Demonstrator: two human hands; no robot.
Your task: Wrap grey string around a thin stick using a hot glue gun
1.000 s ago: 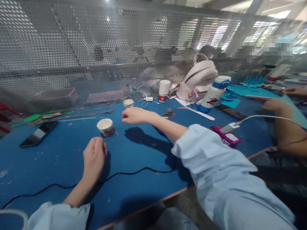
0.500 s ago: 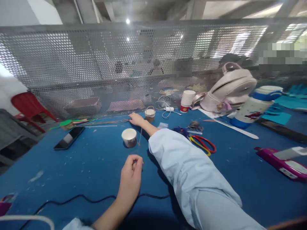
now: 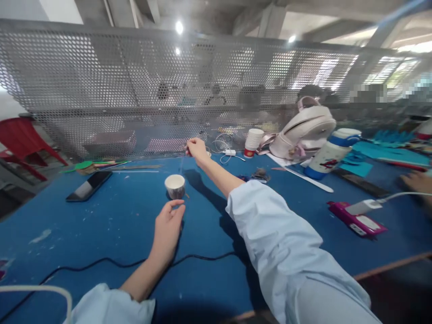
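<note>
My right hand (image 3: 196,148) is raised over the far side of the table, fingers pinched together. It seems to hold a thin string, of which only a faint line shows below the fingers. My left hand (image 3: 170,220) is low over the table, fingers loosely curled, thumb and index tips slightly apart. Just beyond its fingertips stands a small paper cup (image 3: 175,185), white inside with a dark patterned outside. A small brownish string end (image 3: 187,195) shows beside the cup. Behind my right wrist, another small cup (image 3: 208,153) is mostly hidden.
A phone (image 3: 89,186) and thin strands (image 3: 138,167) lie at left. Stacked paper cups (image 3: 253,143), a pale backpack (image 3: 300,130), a bottle (image 3: 330,155) and a purple power strip (image 3: 357,219) are at right. A black cable (image 3: 111,259) crosses in front. Another person's hand (image 3: 416,181) shows far right.
My right hand has risen from the table, away from the strands. My left hand has moved toward the cup and its fingers have loosened. The view has shifted, and the scissors are now hidden behind my arm.
</note>
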